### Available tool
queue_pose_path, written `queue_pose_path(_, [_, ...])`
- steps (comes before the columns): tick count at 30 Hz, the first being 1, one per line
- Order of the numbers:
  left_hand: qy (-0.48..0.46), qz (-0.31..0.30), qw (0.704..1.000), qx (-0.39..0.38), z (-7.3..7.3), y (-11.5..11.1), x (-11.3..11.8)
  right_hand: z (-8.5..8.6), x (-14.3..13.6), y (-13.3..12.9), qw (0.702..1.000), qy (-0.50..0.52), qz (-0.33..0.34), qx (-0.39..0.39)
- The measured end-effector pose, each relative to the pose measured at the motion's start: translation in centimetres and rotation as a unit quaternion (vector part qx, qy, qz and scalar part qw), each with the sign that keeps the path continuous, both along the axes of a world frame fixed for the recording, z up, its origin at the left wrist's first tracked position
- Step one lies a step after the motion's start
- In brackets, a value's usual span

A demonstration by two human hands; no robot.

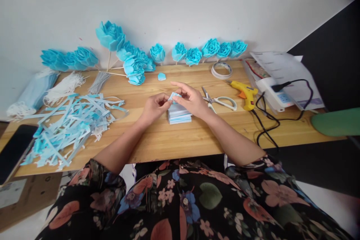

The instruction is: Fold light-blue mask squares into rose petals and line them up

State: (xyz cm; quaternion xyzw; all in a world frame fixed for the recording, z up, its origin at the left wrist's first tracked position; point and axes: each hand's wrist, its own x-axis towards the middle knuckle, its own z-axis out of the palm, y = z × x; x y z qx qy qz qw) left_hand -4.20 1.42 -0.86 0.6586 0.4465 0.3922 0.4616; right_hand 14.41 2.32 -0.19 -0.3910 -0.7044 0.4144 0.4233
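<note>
Head view: pinching a small, flat, light-blue fabric piece (174, 95) between the thumb and fingertips of the left hand (154, 107), just above a stack of folded light-blue and white fabric (180, 116) on the pale wooden table (152, 138). Pressing on the same piece with the thumb of the right hand (193, 100), forefinger stretched out above; impossible to tell how much backing from the hidden fingers. Could slip or crease askew from uneven pressure between both hands. Might also shift the stack out of line with a brush of either palm. Near the right hand, metal scissors with white handles (214, 100), blades parted: possible nick or snag from a careless sweep outward. Farther right, a yellow plastic glue gun (248, 92): possible burn from a stray reach, if hot.
</note>
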Motion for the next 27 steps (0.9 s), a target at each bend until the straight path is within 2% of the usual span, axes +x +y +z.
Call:
queue_pose_path(5, [-0.03,0.01,0.999,0.009,-0.15,0.11,0.03,-0.11,-0.03,0.04,1.0,0.001,-0.006,0.017])
queue_pose_path(16, [0.004,-0.002,0.999,0.034,0.07,-0.1,0.02,0.11,-0.07,-0.17,0.999,-0.026,-0.015,0.027])
queue_pose_path(21, [-0.022,0.024,0.999,0.026,-0.3,0.12,-0.02,0.05,0.11,0.04,0.999,-0.016,-0.041,0.016])
queue_pose_path(24, [-0.03,0.051,0.998,0.032,-0.4,0.26,-0.09,-0.1,0.05,0.14,1.0,0.002,-0.02,0.004])
queue_pose_path(27, [-0.041,0.045,0.998,0.028,-0.31,0.28,-0.09,-0.34,-0.11,0.13,1.0,-0.006,-0.018,0.004])
